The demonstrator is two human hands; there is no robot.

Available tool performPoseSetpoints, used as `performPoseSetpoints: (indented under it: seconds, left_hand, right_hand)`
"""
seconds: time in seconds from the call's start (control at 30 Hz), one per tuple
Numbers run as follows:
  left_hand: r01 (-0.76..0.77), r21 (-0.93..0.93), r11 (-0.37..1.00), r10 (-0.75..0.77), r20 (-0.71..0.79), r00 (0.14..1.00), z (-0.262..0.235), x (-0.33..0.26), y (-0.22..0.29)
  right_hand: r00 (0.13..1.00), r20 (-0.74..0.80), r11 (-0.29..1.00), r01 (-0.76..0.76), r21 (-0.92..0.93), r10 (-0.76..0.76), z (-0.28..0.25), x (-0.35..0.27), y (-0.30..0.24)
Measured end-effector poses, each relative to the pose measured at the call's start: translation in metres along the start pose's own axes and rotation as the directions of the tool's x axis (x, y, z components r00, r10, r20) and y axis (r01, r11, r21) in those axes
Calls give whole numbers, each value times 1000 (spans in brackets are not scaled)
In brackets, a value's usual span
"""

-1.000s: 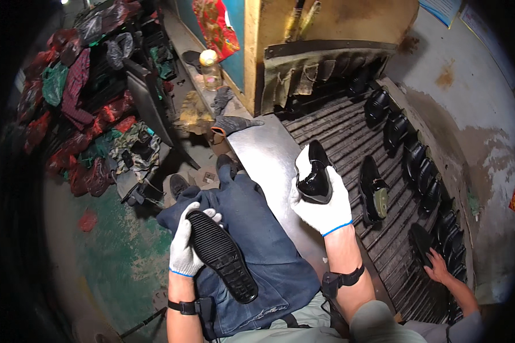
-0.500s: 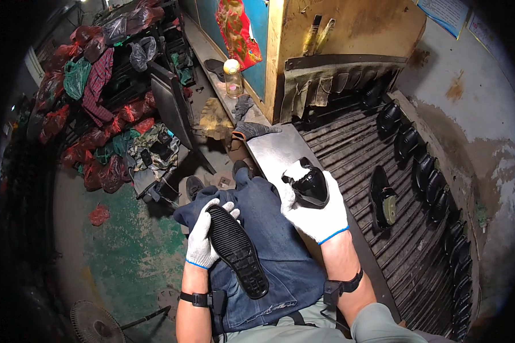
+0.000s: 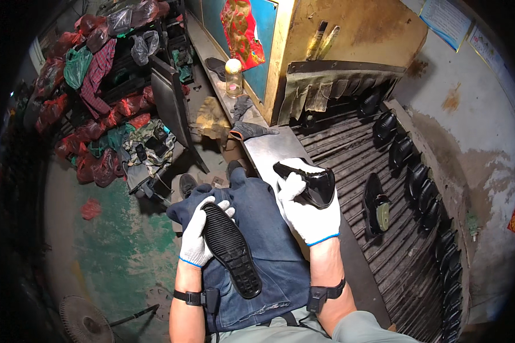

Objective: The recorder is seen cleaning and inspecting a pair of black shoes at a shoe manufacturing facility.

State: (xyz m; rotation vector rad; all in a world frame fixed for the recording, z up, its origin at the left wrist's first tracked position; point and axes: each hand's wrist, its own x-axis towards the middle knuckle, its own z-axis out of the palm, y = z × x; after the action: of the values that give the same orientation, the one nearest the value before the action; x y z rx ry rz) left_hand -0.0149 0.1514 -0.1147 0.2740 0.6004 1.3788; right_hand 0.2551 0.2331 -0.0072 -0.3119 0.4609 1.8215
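Note:
My left hand [image 3: 194,240], in a white glove, is closed around the edge of a black shoe sole [image 3: 230,243]. The sole hangs over my lap with its ribbed face toward me. In my right hand [image 3: 312,220], gloved too, is a glossy black shoe [image 3: 321,187], gripped above the metal ledge. White glove fingers lie across the shoe and hide part of it. The two held pieces are apart. A black shoe with a greenish shoe last [image 3: 373,200] in it lies on the roller conveyor to the right.
More black shoes [image 3: 422,186] line the far side of the roller conveyor [image 3: 349,143]. Dark gloves [image 3: 254,130] and a glass jar [image 3: 233,86] sit on the metal ledge [image 3: 280,150]. A black chair [image 3: 171,103] and bagged goods [image 3: 97,123] stand left; a fan [image 3: 83,320] is lower left.
My right hand has turned the glossy shoe, so its shiny side now shows more. My left hand still holds the sole at much the same angle. The whole view has shifted slightly.

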Motion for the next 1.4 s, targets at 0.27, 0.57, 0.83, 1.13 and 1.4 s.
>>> performPoseSetpoints:
  seconds: [0.27, 0.57, 0.83, 1.13, 1.4]
  left_hand:
    - [-8, -5, 1000, 8, -10, 1000, 4, 1, 3]
    - [52, -67, 996, -46, 93, 995, 11, -4, 9]
    - [-105, 1, 994, 100, 303, 948, 74, 8, 42]
    - [-200, 197, 960, 146, 260, 955, 63, 7, 26]
    - [-208, 261, 943, 136, 267, 954, 63, 5, 29]
  right_hand:
    - [997, 10, 997, -77, 27, 77, -1, -12, 4]
    - [963, 235, 771, 51, -635, 130, -48, -52, -2]
    - [945, 324, 72, 327, -942, -51, -49, -90, 17]
    - [888, 448, -452, 443, -774, 104, -83, -99, 39]
    - [896, 432, -464, 427, -777, 101, -81, -93, 46]
